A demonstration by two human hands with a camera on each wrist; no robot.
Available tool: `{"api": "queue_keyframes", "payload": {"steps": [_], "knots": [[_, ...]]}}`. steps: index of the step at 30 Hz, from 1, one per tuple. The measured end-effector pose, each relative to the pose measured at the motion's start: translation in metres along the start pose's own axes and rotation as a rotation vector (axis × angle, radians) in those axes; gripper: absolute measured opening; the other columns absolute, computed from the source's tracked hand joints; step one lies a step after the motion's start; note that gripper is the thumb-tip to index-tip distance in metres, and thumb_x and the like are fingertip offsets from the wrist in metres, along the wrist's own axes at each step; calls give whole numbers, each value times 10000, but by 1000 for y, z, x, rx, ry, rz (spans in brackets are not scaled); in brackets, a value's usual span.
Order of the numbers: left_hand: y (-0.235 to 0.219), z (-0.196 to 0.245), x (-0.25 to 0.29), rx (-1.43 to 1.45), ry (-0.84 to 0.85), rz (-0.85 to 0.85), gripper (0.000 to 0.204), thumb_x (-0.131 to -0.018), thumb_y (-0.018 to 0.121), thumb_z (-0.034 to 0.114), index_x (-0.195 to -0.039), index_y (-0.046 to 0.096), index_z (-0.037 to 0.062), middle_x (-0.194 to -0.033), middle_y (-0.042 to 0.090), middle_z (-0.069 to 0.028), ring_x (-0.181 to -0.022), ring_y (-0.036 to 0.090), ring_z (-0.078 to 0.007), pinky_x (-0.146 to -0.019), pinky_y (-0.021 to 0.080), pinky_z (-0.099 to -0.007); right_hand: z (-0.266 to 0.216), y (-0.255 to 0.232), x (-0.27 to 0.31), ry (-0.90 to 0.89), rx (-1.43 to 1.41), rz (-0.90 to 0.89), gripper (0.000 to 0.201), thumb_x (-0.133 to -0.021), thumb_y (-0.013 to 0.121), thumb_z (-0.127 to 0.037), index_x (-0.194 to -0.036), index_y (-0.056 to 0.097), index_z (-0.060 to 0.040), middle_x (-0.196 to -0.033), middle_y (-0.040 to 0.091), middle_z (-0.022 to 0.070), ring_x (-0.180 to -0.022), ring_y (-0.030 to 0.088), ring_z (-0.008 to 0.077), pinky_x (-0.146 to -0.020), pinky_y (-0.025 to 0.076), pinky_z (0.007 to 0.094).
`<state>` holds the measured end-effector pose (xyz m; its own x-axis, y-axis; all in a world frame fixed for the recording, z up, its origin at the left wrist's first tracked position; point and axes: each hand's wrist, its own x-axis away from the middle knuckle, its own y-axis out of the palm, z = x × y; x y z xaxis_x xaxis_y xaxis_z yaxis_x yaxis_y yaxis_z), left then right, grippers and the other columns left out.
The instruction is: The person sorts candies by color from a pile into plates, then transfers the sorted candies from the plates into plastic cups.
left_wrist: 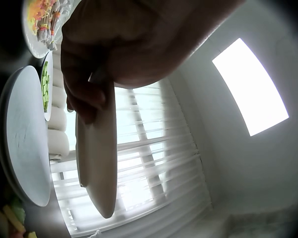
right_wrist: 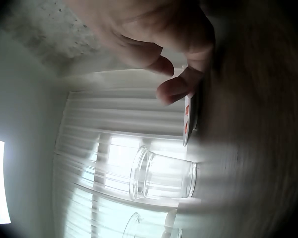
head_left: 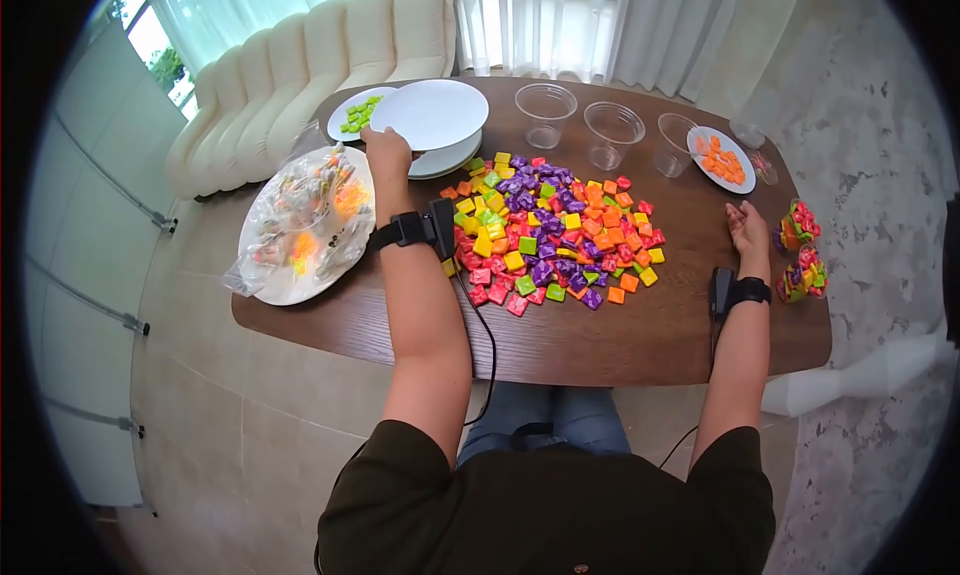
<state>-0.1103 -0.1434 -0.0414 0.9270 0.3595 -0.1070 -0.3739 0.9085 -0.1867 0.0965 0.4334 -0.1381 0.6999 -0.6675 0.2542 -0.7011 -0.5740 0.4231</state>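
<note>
Plate in hand shows foot only in left wrist view.

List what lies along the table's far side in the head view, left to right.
Plate of green candies → held white plate → first clear cup → second clear cup → third clear cup → plate of orange candies

Open lane of bare table between candy heap and right hand
A clear cup and the orange-candy plate bar its far end; filled cups stand just outside the right hand; the left hand's lifted plate partly blocks the stacked plates from above
</note>
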Motion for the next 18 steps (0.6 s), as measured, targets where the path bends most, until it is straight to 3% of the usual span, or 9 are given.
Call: {"api": "queue_keyframes", "payload": {"steps": [3, 6, 9, 12, 16, 18], "knots": [[10, -47, -40, -192, 79, 74, 470, -900, 427, 116, -1244, 215, -124, -1106, 494, -343, -900, 604, -416, -546, 584, -390, 0, 4, -11, -22, -28, 44, 233, -901, 502, -153, -963, 400, 47, -912, 609, 280, -664, 645, 235, -519, 552, 236], [4, -14, -4, -123, -53, 47, 431, -897, 445, 116, -1207, 257, -115, -1075, 519, -336, -908, 600, -422, -591, 576, -408, -8, 24, -9, -48, 17, 127, 266, -927, 463, -176, -1054, 425, 54, -925, 615, 271, -682, 653, 246, -502, 531, 226], [7, -27, -10, -143, -54, 63, 441, -898, 443, 81, -1246, 223, -81, -1112, 480, -334, -830, 626, -400, -483, 586, -382, -11, 35, -15, -39, 70, 133, 273, -935, 451, -172, -1059, 423, 69, -886, 620, 266, -663, 654, 239, -499, 531, 229], [11, -44, -20, -304, 14, 105, 447, -902, 453, 92, -1248, 225, -77, -1118, 487, -322, -836, 624, -402, -483, 588, -387, -8, 21, -48, -21, 150, 74, 267, -919, 493, -155, -1066, 415, 54, -900, 626, 232, -630, 644, 222, -492, 531, 220], [21, -73, -40, -228, -16, 128, 437, -898, 486, 120, -1231, 274, -68, -1088, 519, -307, -866, 626, -377, -484, 574, -353, -8, 18, -63, -7, 128, 106, 223, -906, 445, -68, -1076, 417, 73, -880, 621, 214, -658, 646, 212, -482, 520, 208], [15, -48, -18, -207, -63, 114, 432, -892, 501, 128, -1211, 294, -76, -1075, 528, -306, -822, 637, -368, -487, 571, -350, -9, 18, -59, -18, 121, 124, 221, -901, 404, -32, -1084, 407, 92, -890, 613, 247, -669, 646, 209, -485, 521, 212]]}}
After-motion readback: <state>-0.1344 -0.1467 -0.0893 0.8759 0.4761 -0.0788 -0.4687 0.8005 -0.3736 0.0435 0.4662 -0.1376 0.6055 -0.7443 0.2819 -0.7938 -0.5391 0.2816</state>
